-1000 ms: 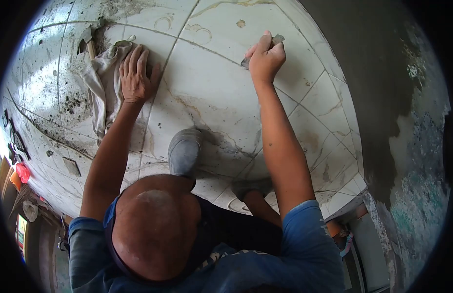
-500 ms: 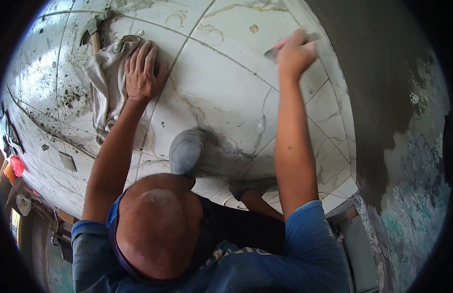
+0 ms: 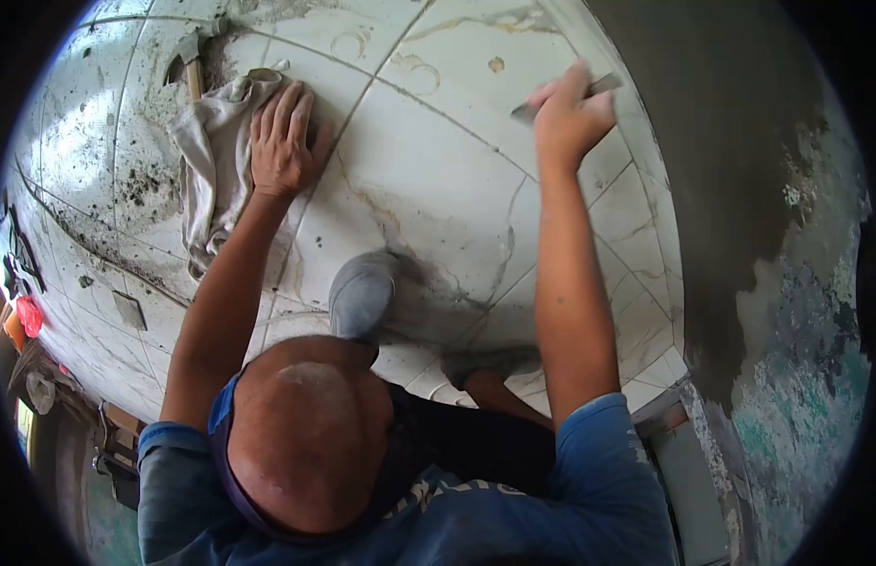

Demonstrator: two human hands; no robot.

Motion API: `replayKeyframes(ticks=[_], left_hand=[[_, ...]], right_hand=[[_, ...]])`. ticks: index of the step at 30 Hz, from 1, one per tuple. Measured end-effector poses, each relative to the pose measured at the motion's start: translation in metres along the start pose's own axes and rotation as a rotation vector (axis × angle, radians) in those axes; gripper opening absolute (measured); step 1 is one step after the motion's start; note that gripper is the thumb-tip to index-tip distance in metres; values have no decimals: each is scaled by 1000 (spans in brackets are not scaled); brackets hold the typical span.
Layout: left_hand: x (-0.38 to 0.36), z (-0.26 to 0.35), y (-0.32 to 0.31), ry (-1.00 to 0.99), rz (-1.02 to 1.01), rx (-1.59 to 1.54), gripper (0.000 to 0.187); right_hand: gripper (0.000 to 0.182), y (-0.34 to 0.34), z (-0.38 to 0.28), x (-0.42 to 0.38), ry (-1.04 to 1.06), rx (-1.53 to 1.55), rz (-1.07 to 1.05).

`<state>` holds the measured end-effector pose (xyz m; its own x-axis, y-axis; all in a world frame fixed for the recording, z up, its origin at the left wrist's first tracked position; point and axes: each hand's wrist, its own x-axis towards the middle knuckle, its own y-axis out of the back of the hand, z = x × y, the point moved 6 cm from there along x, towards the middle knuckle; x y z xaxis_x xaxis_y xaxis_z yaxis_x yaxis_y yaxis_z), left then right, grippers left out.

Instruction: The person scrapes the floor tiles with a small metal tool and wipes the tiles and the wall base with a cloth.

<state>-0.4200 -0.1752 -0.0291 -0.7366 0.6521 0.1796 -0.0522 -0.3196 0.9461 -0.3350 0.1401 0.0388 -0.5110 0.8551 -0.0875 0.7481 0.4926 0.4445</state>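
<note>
My left hand [image 3: 284, 146] lies flat with fingers stretched out, palm down at the right edge of a crumpled greyish-white cloth [image 3: 204, 156]. The thumb side reaches over the bare tile. My right hand [image 3: 575, 118] is closed around a thin flat metal scraper [image 3: 525, 113], whose ends stick out on both sides of the fist. It is over the white marbled tiles [image 3: 438, 170], close to the border by the wall. Just beyond the cloth lies a hammer [image 3: 194, 80] with a wooden handle, its lower end hidden by the cloth.
Dark crumbs of debris [image 3: 141, 184] litter the left tiles, near a small square chip [image 3: 129, 309]. A grey shoe [image 3: 362, 292] stands on the floor between the arms. At the right rises a wall [image 3: 740, 170] with dark wet-looking plaster and peeling paint. A red bag [image 3: 28, 316] sits far left.
The view has shifted slightly. My right hand, still around the scraper, has moved a little over the tiles. My left hand stays by the cloth, its thumb drawn closer to the fingers.
</note>
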Motion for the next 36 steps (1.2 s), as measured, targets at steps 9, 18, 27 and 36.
replayKeyframes(ticks=[9, 18, 27, 36], left_hand=[[-1, -2, -1, 2, -5, -38, 51], [-1, 0, 1, -5, 1, -34, 49], [-1, 2, 3, -9, 30, 27, 45], [-1, 0, 1, 7, 16, 30, 45]], right_hand=[[39, 17, 10, -35, 31, -113, 52], [36, 59, 39, -37, -302, 525, 9], [37, 19, 42, -13, -189, 544, -190], [34, -7, 55, -29, -112, 210, -95]])
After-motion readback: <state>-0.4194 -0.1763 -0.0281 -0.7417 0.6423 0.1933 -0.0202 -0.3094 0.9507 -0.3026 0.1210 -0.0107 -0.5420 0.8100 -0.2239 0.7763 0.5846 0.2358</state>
